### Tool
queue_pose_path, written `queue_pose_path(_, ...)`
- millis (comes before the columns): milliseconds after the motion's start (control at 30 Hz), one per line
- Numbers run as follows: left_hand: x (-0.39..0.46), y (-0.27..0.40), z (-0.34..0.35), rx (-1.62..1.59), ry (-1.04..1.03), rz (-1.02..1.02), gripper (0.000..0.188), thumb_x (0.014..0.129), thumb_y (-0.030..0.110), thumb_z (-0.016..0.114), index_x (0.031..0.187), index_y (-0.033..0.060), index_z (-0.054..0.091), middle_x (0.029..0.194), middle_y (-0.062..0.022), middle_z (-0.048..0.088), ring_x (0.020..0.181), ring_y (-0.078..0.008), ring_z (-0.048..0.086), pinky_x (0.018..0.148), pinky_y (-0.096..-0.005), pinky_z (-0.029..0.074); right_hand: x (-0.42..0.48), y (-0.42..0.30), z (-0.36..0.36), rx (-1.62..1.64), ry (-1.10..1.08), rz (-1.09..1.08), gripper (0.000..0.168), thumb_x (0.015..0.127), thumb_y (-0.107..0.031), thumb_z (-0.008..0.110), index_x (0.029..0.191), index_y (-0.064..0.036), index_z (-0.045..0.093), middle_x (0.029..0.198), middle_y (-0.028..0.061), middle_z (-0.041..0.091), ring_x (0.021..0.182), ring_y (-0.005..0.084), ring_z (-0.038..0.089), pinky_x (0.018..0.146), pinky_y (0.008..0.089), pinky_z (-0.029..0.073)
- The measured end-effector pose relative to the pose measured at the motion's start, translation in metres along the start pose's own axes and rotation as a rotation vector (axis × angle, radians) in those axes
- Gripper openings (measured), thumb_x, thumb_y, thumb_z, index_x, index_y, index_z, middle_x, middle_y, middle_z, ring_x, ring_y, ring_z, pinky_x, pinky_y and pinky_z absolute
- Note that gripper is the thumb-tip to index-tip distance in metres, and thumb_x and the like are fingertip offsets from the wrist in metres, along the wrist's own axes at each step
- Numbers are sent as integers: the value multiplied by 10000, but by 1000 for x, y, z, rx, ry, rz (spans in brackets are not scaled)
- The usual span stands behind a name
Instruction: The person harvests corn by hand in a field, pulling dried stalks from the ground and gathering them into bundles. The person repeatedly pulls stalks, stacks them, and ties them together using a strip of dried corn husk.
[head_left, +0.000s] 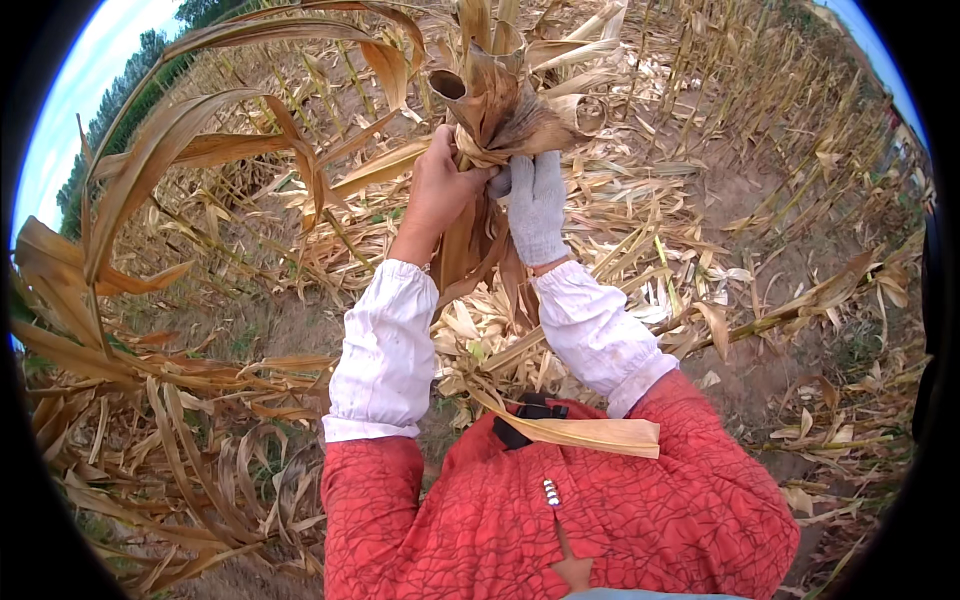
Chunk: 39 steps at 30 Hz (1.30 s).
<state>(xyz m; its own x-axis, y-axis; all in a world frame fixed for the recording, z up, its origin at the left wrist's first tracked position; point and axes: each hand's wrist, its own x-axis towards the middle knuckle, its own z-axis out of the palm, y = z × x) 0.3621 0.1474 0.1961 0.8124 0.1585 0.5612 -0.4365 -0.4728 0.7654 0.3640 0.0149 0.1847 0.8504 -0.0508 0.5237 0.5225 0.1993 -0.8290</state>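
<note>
A bunch of dry corn leaves and husks (510, 120) stands upright in front of me, brown and curled at its top. My bare left hand (448, 176) is closed around its left side, just under the flared leaves, with the thumb pointing right. On the right side my right hand (536, 202), in a grey knit glove, grips the same bunch; some of its fingertips are hidden beneath the leaves. The two thumbs nearly meet at the middle. Long brown leaves hang down between my wrists. Whether an ear is inside the bunch cannot be seen.
Tall dry corn leaves (150, 157) arch over the left side. Pale loose husks (465, 322) lie on the ground below my hands. A dry leaf (592, 435) lies across my red shirt. A leaning stalk (780, 311) reaches in from the right, and cut stubble stands farther off.
</note>
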Motion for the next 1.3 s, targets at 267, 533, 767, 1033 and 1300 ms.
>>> queue_pose_path(267,-13,-2,6,44,83,12,442,735,64,724,1108,17,493,988,-157,664,933,-264,647,765,-349,481,-6,42,-3,-300,-96,-84,412,923,-138,461,1292,39,418,1178,271,535,1042,400,557,857,415,443)
queue_pose_path(533,-20,-22,-3,71,215,-67,380,762,80,718,1052,-11,490,890,-161,671,805,-272,663,694,-335,490,-23,28,11,-244,-151,28,278,933,-205,463,1102,13,496,931,275,562,885,446,549,749,463,429)
queue_pose_path(767,-14,-19,-31,-207,16,-58,497,726,36,749,1143,7,481,1025,-99,641,913,-161,599,813,-294,474,10,10,0,-560,-463,-201,251,879,-248,538,922,-1,559,875,233,574,859,412,561,699,459,439)
queue_pose_path(1033,-19,14,-34,196,-154,11,600,667,67,776,1116,15,382,1031,-214,611,1000,-382,590,806,-398,471,11,2,-11,-502,-554,66,256,870,-220,572,906,30,618,718,157,637,653,256,634,578,339,478)
queue_pose_path(1300,-29,12,-19,406,-110,26,650,688,96,750,1229,23,398,912,-198,657,870,-405,623,708,-422,513,-9,48,-12,-527,-520,145,283,919,-227,536,1115,-27,575,841,95,658,717,221,641,673,312,506)
